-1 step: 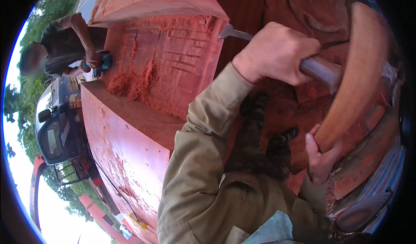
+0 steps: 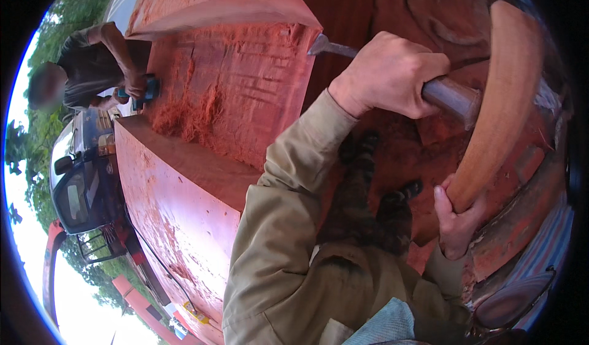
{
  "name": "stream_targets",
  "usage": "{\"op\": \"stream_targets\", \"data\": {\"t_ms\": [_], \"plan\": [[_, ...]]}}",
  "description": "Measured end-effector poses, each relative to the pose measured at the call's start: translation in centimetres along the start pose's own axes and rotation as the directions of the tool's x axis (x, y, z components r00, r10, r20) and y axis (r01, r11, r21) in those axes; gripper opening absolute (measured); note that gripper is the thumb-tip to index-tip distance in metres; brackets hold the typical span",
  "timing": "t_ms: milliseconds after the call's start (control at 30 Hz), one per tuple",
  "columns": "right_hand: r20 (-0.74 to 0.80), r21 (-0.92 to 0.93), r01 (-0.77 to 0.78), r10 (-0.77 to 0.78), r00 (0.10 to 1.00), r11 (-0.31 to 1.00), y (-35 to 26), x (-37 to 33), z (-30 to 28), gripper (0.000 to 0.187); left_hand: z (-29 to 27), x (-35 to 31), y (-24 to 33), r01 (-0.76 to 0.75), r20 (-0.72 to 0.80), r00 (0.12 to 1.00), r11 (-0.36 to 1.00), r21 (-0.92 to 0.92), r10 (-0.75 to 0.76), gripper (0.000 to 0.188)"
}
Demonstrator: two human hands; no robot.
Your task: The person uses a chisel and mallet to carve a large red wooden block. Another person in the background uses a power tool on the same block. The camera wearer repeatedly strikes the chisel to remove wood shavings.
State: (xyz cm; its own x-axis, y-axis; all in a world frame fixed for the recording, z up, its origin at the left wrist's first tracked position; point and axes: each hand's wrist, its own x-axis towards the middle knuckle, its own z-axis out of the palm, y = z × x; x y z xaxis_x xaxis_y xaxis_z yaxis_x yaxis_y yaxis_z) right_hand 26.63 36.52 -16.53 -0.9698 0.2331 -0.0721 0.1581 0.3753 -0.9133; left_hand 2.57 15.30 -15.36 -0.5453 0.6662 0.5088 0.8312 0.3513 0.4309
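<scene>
One chisel (image 2: 453,101) and one wooden mallet (image 2: 506,99) here, one per hand. The left hand (image 2: 389,75) is balled tight around the chisel, which lies mostly crosswise: blade left of that fist, pointing at the red wood's (image 2: 276,121) edge, butt out right and a bit lower. Below-right, the right hand (image 2: 459,222) is wrapped around the mallet's bottom end. Left of the chisel fist, the wood's hollow holds one heap of stringy shavings (image 2: 199,112).

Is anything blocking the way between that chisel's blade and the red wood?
Nothing visible: the chisel, held in the left hand, has its blade right at the edge of the red wood, with no object showing between them.
</scene>
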Motion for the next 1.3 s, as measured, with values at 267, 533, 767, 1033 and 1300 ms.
{"op": "stream_targets", "data": {"t_ms": [267, 533, 767, 1033, 1300], "plan": [[0.024, 0.026, -0.097, 0.096, 0.995, 0.995, 1.6, -0.2, 0.9, 0.065, 0.5, -0.4, -1.3, 0.018, -0.022, 1.000, 0.999, 0.035, -0.017, 0.026], [-0.054, 0.266, -0.235, 0.258, 0.965, 0.935, 3.2, -1.4, -1.0, 0.057, 3.0, -0.5, 0.7, 0.044, 0.117, 0.992, 0.994, 0.099, -0.056, 0.029], [-0.076, 0.209, -0.166, 0.185, 0.980, 0.964, 3.4, -0.7, -3.3, 0.059, 2.6, -0.3, 0.9, -0.013, 0.090, 0.996, 1.000, 0.007, 0.012, 0.031], [0.017, 0.223, -0.159, 0.160, 0.987, 0.962, 1.6, 0.3, -2.9, 0.050, 1.2, 0.0, 1.0, -0.010, 0.019, 1.000, 0.999, -0.040, 0.011, 0.028], [-0.019, 0.251, -0.019, 0.025, 1.000, 0.968, -0.5, 1.3, -1.8, 0.051, -0.3, 0.2, 0.3, -0.007, -0.015, 1.000, 0.997, -0.081, 0.005, 0.028]]}}
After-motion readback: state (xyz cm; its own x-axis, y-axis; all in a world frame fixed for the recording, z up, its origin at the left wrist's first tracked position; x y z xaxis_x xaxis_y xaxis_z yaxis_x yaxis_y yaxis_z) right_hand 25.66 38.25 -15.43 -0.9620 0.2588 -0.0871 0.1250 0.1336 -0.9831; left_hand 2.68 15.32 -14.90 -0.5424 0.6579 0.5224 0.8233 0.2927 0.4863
